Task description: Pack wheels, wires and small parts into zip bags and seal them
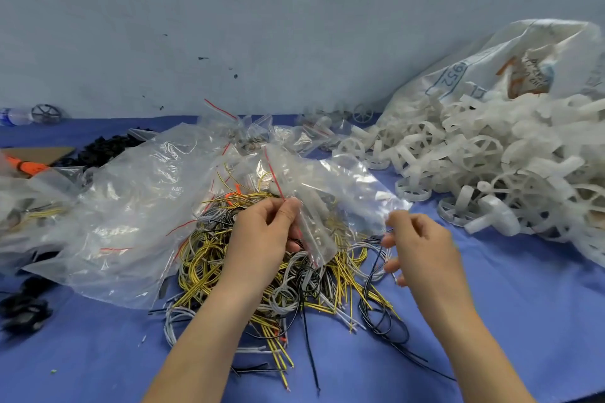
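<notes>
The work surface is a table covered with a blue cloth (491, 321), set against a pale grey-blue wall (262, 10) marked with small dark specks.

The left hand (262, 232) pinches the red-striped mouth edge of a small clear plastic zip bag (327, 193) between thumb and fingertips, holding it just above the pile. The right hand (422, 245) is beside the bag's lower corner with fingers loosely curled; a thin dark wire (376, 258) passes by its fingertips, but whether the fingers grip it cannot be told.

Beneath both hands lies a tangled heap of yellow, grey and black wires (229, 258). A large crumpled clear plastic sheet bag (131, 206) lies to the left of the heap, partly over it. At right, a heap of white plastic spoked wheels (491, 167) spills from a white woven sack (474, 69). Further small zip bags (255, 131) lie near the wall. Black plastic parts (108, 147) lie at rear left, and more (23, 307) at the left edge. A plastic bottle (13, 116) lies at far left by the wall.
</notes>
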`<state>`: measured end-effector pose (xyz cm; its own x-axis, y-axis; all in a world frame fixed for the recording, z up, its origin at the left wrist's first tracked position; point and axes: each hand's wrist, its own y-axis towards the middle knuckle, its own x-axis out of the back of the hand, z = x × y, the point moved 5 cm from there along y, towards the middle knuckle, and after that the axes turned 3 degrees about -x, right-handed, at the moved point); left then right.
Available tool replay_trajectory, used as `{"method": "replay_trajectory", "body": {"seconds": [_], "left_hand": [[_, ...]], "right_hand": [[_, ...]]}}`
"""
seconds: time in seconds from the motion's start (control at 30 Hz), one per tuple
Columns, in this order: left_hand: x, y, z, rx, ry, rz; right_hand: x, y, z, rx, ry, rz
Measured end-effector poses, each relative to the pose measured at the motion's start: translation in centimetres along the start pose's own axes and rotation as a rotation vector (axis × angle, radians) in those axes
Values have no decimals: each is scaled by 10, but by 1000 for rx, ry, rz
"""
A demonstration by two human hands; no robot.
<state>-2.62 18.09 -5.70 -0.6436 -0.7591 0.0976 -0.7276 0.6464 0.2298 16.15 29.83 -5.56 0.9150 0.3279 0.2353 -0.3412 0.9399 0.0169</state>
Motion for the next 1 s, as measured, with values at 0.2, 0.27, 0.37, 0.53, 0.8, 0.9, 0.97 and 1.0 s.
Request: {"method": "replay_trajectory", "body": {"seconds": [0.2, 0.27, 0.37, 0.53, 0.8, 0.9, 0.97, 1.0], "left_hand": [[-26, -7, -7, -30, -2, 123], [-31, -10, -8, -34, 24, 156], [-35, -15, -11, -84, 134, 199], [-38, -19, -16, -122, 184, 247], [-10, -4, -26, -159, 23, -60], [-27, 2, -22, -109, 48, 141], [-46, -2, -13, -17, 103, 361], [-53, -7, -9, 17, 149, 452]], "right_hand": [[-40, -14, 24, 308, -110, 123], [-46, -9, 21, 267, -62, 158], [-50, -2, 16, 199, -24, 179], [-45, 2, 18, 217, 53, 116], [-8, -14, 50, 374, 273, -252], [1, -35, 75, 631, 241, -372], [-5, -42, 81, 739, 79, -386], [-10, -39, 78, 740, -41, -371]]}}
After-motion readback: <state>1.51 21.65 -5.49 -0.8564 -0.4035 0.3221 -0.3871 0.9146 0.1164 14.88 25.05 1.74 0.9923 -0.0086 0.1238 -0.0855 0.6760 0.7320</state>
